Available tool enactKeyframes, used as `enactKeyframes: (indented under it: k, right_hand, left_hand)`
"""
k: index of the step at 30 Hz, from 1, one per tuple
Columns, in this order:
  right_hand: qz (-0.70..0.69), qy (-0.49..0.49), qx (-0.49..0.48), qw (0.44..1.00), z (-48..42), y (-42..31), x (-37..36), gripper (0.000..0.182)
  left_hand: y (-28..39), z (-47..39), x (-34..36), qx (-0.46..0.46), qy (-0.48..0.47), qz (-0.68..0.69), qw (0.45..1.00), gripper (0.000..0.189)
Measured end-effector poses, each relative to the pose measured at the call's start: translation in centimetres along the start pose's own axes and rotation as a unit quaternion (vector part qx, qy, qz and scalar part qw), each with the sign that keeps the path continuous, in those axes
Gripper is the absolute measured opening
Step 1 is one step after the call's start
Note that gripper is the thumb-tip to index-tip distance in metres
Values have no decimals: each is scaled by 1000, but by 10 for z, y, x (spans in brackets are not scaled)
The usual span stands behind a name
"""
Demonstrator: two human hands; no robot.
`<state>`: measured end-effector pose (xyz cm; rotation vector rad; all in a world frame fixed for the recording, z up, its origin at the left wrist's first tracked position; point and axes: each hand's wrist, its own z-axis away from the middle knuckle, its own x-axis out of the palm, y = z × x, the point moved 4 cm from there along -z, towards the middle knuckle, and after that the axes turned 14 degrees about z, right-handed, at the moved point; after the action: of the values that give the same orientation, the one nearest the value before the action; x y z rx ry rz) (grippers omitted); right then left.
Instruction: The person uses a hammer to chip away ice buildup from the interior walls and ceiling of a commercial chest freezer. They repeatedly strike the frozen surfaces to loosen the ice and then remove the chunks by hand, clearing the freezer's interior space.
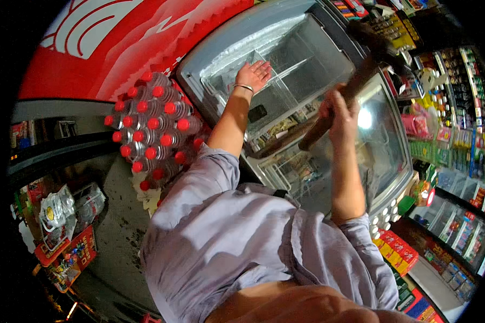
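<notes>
My left hand point(255, 76) is held over the open compartment of a chest freezer point(210, 36), palm up with fingers extended and nothing in it. A bracelet point(243, 87) circles that wrist. My right hand point(342, 115) grips the wooden handle point(316, 133) of what looks like a hammer, raised at a slant above the freezer. Its dark head point(376, 42) is blurred. White frost point(242, 44) coats the compartment's far wall. Wire dividers point(293, 68) split the inside, and a small dark rectangular object point(258, 113) shows near the front.
Red-capped bottles point(153, 123) are packed together left of the freezer, near a red printed panel point(133, 52). A glass lid point(382, 121) covers the freezer's right part. Stocked shelves point(448, 113) and a display cooler point(452, 226) stand at right. Bagged goods point(58, 210) are at left.
</notes>
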<state>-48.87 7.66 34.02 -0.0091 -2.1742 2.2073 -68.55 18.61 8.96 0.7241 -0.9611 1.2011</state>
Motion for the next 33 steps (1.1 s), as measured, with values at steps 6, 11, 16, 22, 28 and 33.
enactKeyframes:
  k: [6, 11, 16, 22, 28, 33]
  right_hand:
    - [33, -27, 97, 994, -88, 99, 83, 30]
    - [16, 11, 123, 992, -139, 174, 98, 36]
    - [-4, 64, 128, 990, -180, 207, 106, 41]
    - [29, 28, 216, 976, -204, 263, 110, 39]
    - [4, 76, 190, 979, -201, 256, 105, 40]
    - [122, 10, 230, 965, -191, 266, 108, 42]
  left_hand:
    - [47, -73, -33, 22, 24, 114, 993, 60]
    - [42, -123, -41, -27, 40, 98, 994, 54]
    - [34, -184, -38, -32, 8, 92, 995, 49]
    - [19, -229, -33, 4, -41, 155, 987, 51]
    - [20, -232, -30, -25, -61, 200, 978, 50]
    - [20, -220, -22, 36, 43, 115, 992, 38]
